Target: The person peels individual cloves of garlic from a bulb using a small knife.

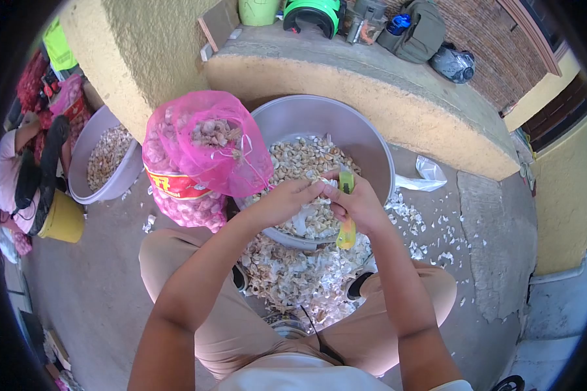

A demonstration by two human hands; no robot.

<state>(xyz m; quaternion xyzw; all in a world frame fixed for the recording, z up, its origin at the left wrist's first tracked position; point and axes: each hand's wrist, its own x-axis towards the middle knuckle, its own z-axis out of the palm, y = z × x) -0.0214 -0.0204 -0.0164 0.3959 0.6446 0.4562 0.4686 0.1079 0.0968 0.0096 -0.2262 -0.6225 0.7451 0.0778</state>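
Both my hands meet over a large grey-purple tub [378,140] of garlic cloves [306,156]. My left hand [292,201] is closed, its fingertips pinching a small pale garlic piece [319,184] against the fingers of the other hand. My right hand [359,205] is curled around a yellow-green plastic cutter [347,236], which sticks out above and below the fingers; its blade is not visible. A heap of papery garlic skins [300,280] lies on the ground between my feet, under the tub's near side.
A pink mesh sack of garlic [205,153] leans against the tub's left side. Farther left, a person [29,169] sits on a yellow bucket [62,218] beside another tub [134,166] of cloves. A concrete ledge [346,68] holds a green helmet [313,16] and a backpack [422,32].
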